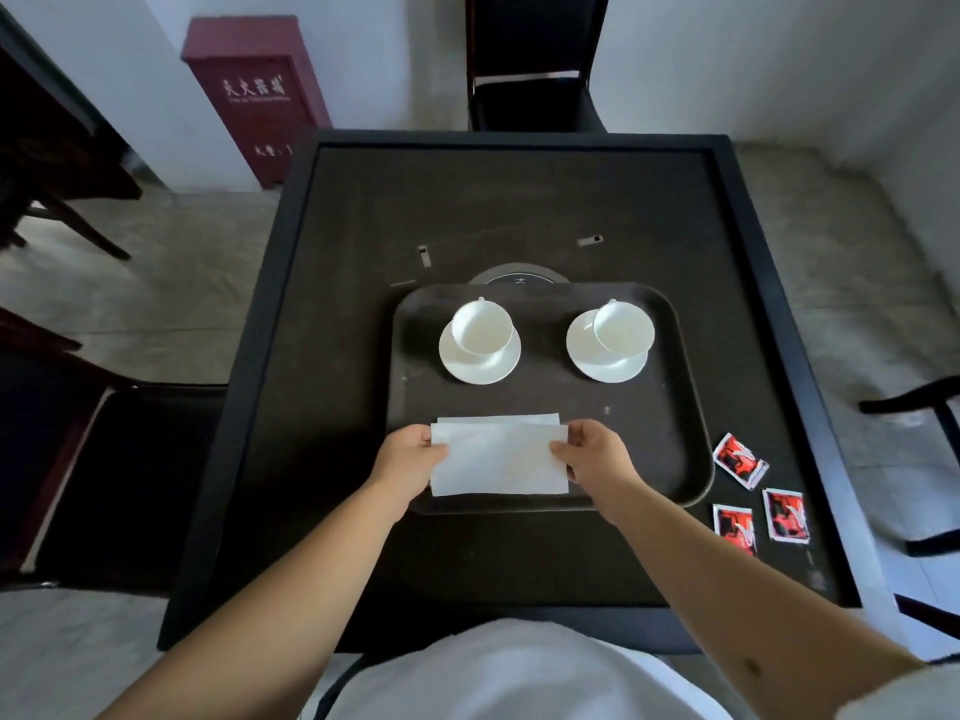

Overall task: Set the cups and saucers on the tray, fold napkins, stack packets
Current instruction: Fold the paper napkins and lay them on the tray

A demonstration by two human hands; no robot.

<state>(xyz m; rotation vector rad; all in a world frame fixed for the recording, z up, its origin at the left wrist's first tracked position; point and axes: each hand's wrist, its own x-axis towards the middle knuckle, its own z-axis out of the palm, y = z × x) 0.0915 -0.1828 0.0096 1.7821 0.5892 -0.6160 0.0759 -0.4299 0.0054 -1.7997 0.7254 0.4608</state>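
Note:
Two white cups stand on white saucers at the back of a dark tray (675,407): the left cup (480,327) on its saucer (480,368), the right cup (623,327) on its saucer (605,366). A white napkin (498,462), folded into a rectangle, lies over the tray's front part. My left hand (410,459) pinches its left edge and my right hand (597,454) pinches its right edge. A second white napkin layer (498,420) shows just behind it. Three red and black packets (740,459), (735,527), (787,514) lie loose on the table right of the tray.
The tray sits on a dark square table (337,356) with a raised rim. A round black disc (519,278) peeks out behind the tray. Dark chairs stand at the far side (535,70), left (78,459) and right (924,407). A red cabinet (254,96) stands by the wall.

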